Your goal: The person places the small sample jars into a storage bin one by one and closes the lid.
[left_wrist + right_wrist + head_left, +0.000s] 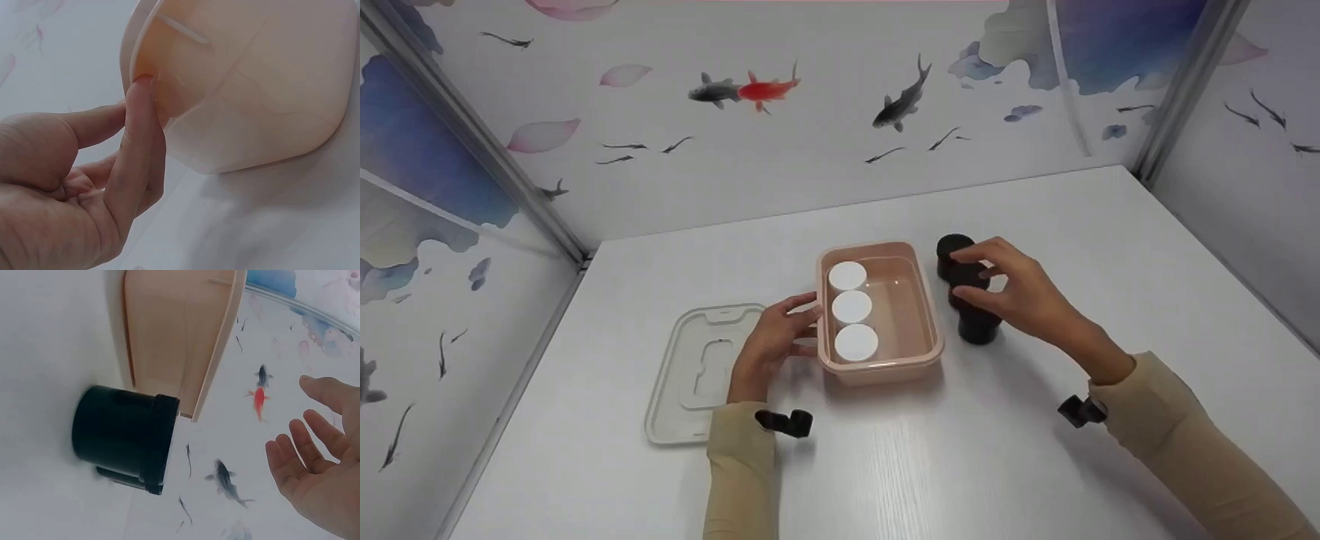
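A pink rectangular plastic box [926, 330] stands uncovered, with three round white-topped containers [852, 307] in a row along its left side. At its left wall, my left hand [772, 335] holds the rim between thumb and fingers; the left wrist view shows the fingertips against the box wall [253, 95]. Right of the box, black lidded jars [979, 328] stand in a row. Over them hovers my right hand [1020, 289], thumb and fingers apart and holding nothing. In the right wrist view, a black jar [115, 430] stands apart from that hand, partly hiding another behind it.
A pale flat lid [667, 397] lies on the white table [870, 480] left of the box, partly under my left forearm. Panels printed with fish [765, 91] wall off the back and both sides. Each wrist carries a small black device [785, 423].
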{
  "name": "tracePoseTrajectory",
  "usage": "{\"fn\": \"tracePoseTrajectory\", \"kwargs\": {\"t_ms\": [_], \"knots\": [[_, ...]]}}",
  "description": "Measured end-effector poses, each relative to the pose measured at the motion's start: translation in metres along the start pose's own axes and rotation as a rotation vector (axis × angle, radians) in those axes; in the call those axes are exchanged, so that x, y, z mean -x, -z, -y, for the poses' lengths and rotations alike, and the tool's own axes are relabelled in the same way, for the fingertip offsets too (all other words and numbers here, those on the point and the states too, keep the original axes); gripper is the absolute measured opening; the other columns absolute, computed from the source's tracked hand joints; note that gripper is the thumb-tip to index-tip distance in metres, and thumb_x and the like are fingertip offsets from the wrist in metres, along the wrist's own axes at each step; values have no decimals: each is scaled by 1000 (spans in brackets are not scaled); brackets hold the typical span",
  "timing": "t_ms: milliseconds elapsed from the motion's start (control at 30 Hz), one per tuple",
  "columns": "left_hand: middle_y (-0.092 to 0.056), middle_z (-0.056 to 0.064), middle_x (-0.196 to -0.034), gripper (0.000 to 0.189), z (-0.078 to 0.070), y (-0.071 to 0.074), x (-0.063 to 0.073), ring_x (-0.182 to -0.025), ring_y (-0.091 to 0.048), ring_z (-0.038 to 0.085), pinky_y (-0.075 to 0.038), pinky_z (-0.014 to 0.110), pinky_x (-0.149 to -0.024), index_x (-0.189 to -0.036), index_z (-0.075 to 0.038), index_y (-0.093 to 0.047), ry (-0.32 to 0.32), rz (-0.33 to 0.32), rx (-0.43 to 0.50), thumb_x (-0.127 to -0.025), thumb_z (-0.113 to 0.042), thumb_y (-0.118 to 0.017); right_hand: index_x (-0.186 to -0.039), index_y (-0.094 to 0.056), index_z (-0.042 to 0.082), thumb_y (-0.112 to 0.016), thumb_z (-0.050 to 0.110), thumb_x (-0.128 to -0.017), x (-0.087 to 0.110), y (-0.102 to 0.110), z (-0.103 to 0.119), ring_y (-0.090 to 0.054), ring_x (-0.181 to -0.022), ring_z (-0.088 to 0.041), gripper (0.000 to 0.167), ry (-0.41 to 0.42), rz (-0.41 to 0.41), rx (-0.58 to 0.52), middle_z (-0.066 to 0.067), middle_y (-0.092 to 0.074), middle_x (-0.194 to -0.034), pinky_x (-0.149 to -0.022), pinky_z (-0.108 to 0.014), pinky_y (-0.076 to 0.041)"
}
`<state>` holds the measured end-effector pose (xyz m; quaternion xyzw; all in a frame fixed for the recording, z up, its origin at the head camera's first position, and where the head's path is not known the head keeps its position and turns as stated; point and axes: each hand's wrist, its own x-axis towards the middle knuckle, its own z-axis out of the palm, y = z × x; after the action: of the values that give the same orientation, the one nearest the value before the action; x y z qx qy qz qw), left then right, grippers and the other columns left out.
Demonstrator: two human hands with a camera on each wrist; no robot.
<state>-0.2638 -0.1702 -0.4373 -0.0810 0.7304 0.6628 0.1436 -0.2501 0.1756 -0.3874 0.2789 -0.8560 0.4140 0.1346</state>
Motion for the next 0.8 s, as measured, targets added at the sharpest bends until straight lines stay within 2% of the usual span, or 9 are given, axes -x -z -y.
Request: {"fn": "tracePoseTrajectory", "kwargs": {"t_ms": [67, 133, 233, 300, 367, 433, 567, 667, 800], "knots": [[-70, 14, -123, 48, 0, 1, 0, -103, -72, 24, -63, 35, -72, -143, -16, -54, 4, -6, -2, -98, -26, -66, -129, -63, 8, -79, 8, -86, 5, 1, -6, -56, -115, -7, 46, -15, -29, 12, -10, -62, -125, -91, -15, -51], [-70, 14, -123, 49, 0, 1, 0, -104, -72, 24, -63, 35, -73, -143, -16, -54, 5, -4, -5, -98, -27, -66, -131, -62, 7, -79, 10, -86, 9, 1, -12, -56, -117, -12, 48, -41, -47, 17, -10, -61, -127, -91, -10, -48], [-70, 14, -123, 49, 0, 1, -1, -104, -72, 24, -63, 35, -73, -143, -16, -54, 10, -3, -7, -98, -27, -66, -134, -59, 5, -80, 12, -86, 15, 0, -21, -56, -122, -24, 52, -75, -58, 15, -13, -59, -129, -90, -5, -44], [-70, 13, -123, 48, 0, 1, -1, -103, -72, 24, -63, 35, -73, -143, -16, -54, 12, -4, -12, -98, -27, -66, -136, -56, 4, -80, 13, -86, 18, -2, -27, -54, -124, -28, 56, -102, -51, 15, -15, -57, -131, -90, -7, -44], [-70, 12, -123, 47, 0, 1, -1, -103, -72, 23, -63, 34, -72, -142, -17, -55, 16, -7, -15, -98, -27, -66, -138, -54, 3, -81, 15, -85, 20, -4, -32, -53, -125, -31, 60, -130, -32, 13, -16, -55, -134, -92, -14, -47], [-70, 12, -123, 46, -1, 1, 0, -103, -72, 23, -63, 34, -72, -142, -17, -55, 15, -9, -18, -98, -27, -66, -140, -51, 2, -81, 17, -85, 20, -5, -36, -51, -128, -33, 64, -170, -2, 3, -17, -52, -137, -97, -27, -50], [-70, 14, -123, 46, -2, 0, 0, -104, -72, 23, -63, 34, -73, -142, -17, -55, 14, -1, -15, -99, -26, -65, -143, -45, 0, -80, 23, -87, 20, -3, -43, -46, -131, -38, 70, -268, 65, -32, -20, -45, -142, -103, -51, -47], [-69, 14, -123, 46, -2, 0, 0, -103, -72, 23, -62, 33, -72, -142, -17, -55, 16, 5, -6, -99, -26, -65, -143, -41, -1, -80, 27, -87, 20, -1, -47, -44, -132, -39, 74, -329, 100, -54, -21, -42, -144, -106, -55, -45], [-69, 15, -122, 46, 1, 0, 0, -101, -72, 23, -63, 34, -71, -143, -16, -54, 9, 5, 14, -99, -25, -65, -143, -36, -3, -79, 27, -88, 23, -2, -54, -43, -135, -42, 77, -367, 163, -84, -24, -39, -145, -107, -57, -45]]}}
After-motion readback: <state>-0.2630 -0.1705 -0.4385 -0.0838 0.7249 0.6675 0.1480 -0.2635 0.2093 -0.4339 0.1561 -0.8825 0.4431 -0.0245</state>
